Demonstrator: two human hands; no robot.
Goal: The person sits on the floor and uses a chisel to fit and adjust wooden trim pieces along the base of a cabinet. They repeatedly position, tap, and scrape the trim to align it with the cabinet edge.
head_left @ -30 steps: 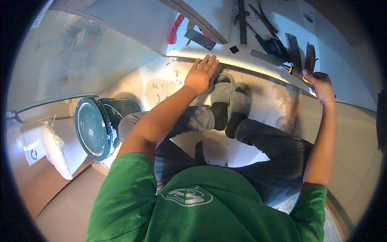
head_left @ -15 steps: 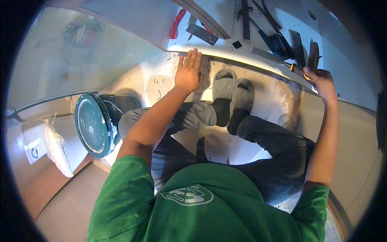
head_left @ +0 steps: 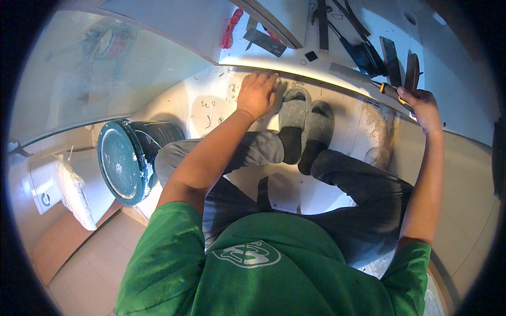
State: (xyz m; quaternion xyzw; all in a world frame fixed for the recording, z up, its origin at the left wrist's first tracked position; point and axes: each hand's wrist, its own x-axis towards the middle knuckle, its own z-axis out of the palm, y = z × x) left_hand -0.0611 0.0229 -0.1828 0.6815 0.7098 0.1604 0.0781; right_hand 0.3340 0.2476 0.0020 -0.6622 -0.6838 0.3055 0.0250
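Note:
My left hand (head_left: 256, 96) is just below the lit front edge of the white cabinet panel (head_left: 295, 68), its fingers loosely bent and their tips close to that edge. Nothing shows in it; whether the fingertips touch the edge I cannot tell. At the right end of the panel, my right hand (head_left: 424, 109) is closed round the black-and-yellow handle (head_left: 392, 94) of a flat-bladed hand tool. Its long grey blade (head_left: 350, 72) points left across the panel's edge. Close beyond that hand stand a dark curved piece (head_left: 412, 72) and a dark flat bar (head_left: 390, 60).
On the panel lie red cord (head_left: 231, 29), a metal square-like piece (head_left: 264, 42), a small black square (head_left: 311, 56) and several dark tools. My grey slippers (head_left: 293, 108) are below its edge, among curled shavings. A green-lidded bucket (head_left: 120, 162) stands left, beside a glass pane (head_left: 105, 79).
My left hand has gone from fingers stretched out flat to bent fingers, shifting slightly right and down. The right hand keeps its hold on the tool, nearly unmoved.

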